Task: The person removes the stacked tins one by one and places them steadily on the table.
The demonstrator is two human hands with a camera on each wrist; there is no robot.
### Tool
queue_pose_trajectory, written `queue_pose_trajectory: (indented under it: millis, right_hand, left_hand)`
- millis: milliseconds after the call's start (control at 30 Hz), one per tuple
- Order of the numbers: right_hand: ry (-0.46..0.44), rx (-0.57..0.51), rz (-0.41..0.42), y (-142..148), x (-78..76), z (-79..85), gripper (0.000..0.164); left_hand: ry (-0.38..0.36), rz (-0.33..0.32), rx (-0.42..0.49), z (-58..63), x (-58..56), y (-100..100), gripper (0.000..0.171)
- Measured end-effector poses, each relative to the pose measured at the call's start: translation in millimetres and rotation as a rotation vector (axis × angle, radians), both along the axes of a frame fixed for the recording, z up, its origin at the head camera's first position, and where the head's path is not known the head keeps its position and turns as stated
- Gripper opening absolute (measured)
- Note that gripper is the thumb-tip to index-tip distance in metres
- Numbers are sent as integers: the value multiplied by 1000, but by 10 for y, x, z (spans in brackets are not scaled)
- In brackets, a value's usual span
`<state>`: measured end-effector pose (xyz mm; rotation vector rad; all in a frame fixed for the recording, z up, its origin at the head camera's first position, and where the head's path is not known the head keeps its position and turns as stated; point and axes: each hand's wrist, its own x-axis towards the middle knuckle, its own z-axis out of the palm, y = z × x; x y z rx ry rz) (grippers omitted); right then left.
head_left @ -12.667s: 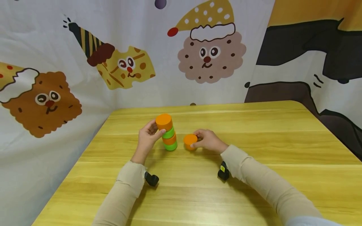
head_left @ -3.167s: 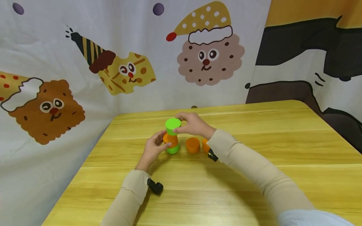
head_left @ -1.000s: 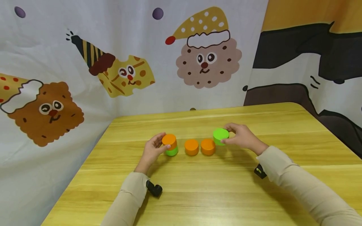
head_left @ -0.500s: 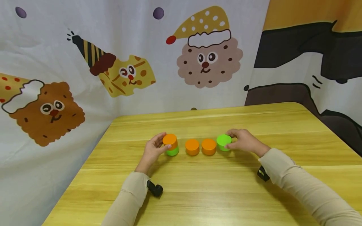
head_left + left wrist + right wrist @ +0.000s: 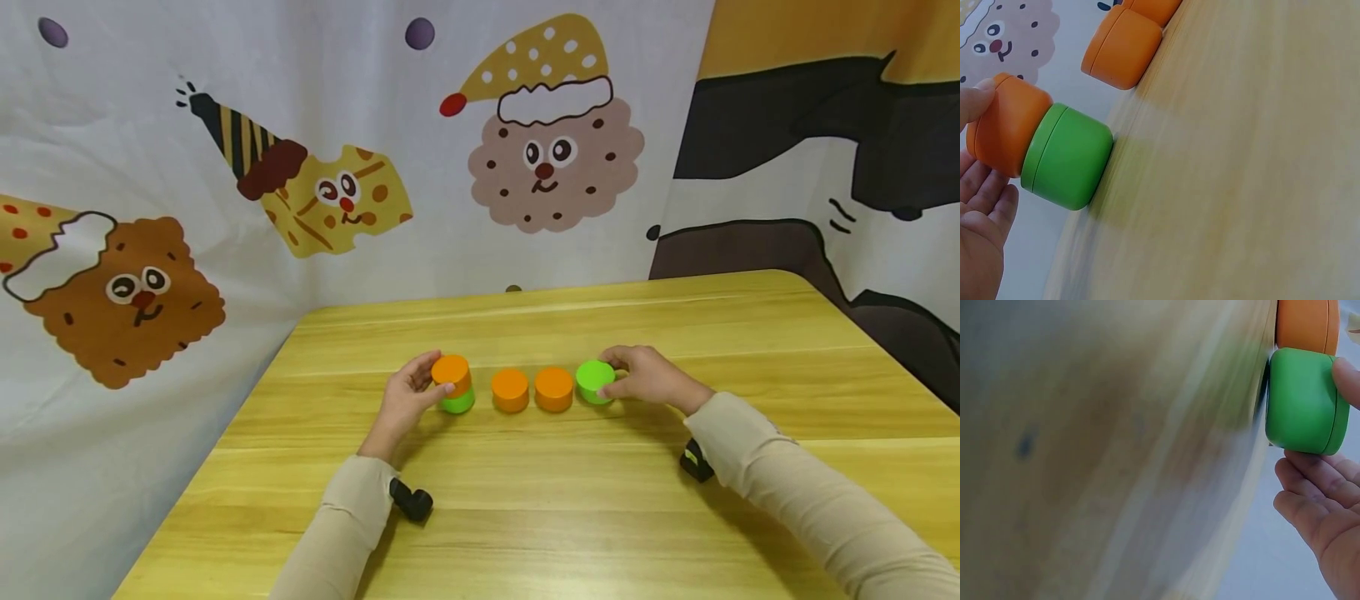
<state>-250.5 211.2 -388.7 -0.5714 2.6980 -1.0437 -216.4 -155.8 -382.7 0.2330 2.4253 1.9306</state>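
On tbl (image 5: 570, 492), L hand (image 5: 401, 404) pinching orange tub (image 5: 452, 372) atop green one (image 5: 459, 403), orange pair (image 5: 510, 390) btwn, R hand (image 5: 652, 378) pinching green tub (image 5: 593, 379)

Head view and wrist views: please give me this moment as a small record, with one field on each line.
Left hand: grips the upper orange container
Stack: upper orange container on top of the lower green container
Middle pair: left orange container and right orange container, side by side
Right hand: grips the single green container, next to the right orange container
Table: wood-grained
Backdrop: printed with cartoon figures
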Motion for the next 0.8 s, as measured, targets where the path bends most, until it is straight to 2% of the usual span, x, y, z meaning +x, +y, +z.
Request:
queue_pose_trajectory:
  millis: [333, 500, 667, 800]
  right_hand:
    - [-76, -39, -2, 19, -4, 6, 51]
    - [-108, -30, -17, 13, 1, 27, 60]
    - [-89, 22, -9, -18, -5, 119, 82]
    - [-36, -4, 15, -126, -61, 246, 83]
  left_hand:
    - [5, -5, 6, -16, -33, -15, 59]
    - [10, -15, 7, -7, -33, -16, 60]
    - [11, -26, 12, -12, -13, -28, 66]
    - [1, -42, 3, -13, -3, -47, 70]
